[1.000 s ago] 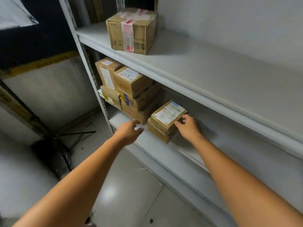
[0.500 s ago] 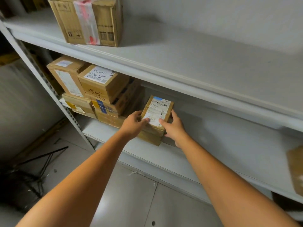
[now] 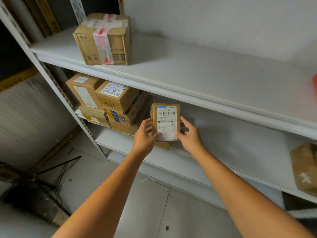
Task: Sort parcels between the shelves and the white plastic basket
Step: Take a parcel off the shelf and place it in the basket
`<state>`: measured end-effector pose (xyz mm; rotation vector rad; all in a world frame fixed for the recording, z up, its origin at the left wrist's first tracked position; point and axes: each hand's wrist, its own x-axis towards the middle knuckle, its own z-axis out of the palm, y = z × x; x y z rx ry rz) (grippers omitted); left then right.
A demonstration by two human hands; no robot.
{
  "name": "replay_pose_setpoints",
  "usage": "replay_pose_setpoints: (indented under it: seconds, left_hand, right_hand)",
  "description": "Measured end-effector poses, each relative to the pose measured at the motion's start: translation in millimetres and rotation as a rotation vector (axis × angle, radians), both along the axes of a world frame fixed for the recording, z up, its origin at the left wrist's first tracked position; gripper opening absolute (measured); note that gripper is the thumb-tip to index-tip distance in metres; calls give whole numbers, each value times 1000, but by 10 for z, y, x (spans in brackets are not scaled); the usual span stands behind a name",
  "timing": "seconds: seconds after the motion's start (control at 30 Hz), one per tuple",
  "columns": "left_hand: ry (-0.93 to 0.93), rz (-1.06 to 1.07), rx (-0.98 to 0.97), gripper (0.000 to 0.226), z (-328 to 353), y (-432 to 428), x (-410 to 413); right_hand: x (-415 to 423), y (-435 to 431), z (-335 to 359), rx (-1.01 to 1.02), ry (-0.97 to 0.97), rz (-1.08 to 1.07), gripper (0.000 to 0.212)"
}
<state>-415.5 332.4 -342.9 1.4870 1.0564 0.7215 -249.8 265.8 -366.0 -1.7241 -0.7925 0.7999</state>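
Note:
A small flat cardboard parcel with a white barcode label is tilted up with its label facing me, above the lower white shelf. My left hand grips its lower left edge and my right hand grips its lower right edge. Another flat parcel lies under it on the shelf, mostly hidden. A stack of several cardboard boxes stands just left of it on the same shelf. The white plastic basket is not in view.
A taped cardboard box sits on the upper shelf. A brown padded parcel lies at the lower shelf's right end. A red item shows at the right edge. A black stand rests on the grey floor at left.
My left hand reached in and took the parcel's left edge. Both hands have tipped the top parcel up from lying flat so that its label faces me.

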Motion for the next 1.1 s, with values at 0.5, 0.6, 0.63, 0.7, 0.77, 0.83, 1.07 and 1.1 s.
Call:
replay_pose_setpoints:
  seconds: [0.5,0.6,0.63,0.7,0.77,0.83,1.07,1.1]
  left_hand:
    - [111,36,129,72,-15,-244,-71]
    - [74,8,110,69,38,-227,-95]
    - [53,-13,119,66,65,-212,-102]
    - [5,-56,122,61,96,-160,-111]
    - [-28,-57,30,66,110,-104,-117]
    - [-57,-78,-68,68,100,-82,-117]
    - [-74,-263,-100,52,84,-132,92]
    - [-76,-277,-102,52,81,-147,132]
  right_hand:
    - [74,-63,20,-27,94,49,70]
    - [30,-87,51,-6,76,74,71]
    - [-3,-98,66,10,47,80,71]
    - [-96,-128,92,30,-17,75,72]
    - [-196,-190,93,35,-81,64,76]
    - [-266,-283,80,35,-176,64,80]
    - [-227,-555,107,31,-415,17,86]
    - [-197,-584,114,22,-417,10,86]
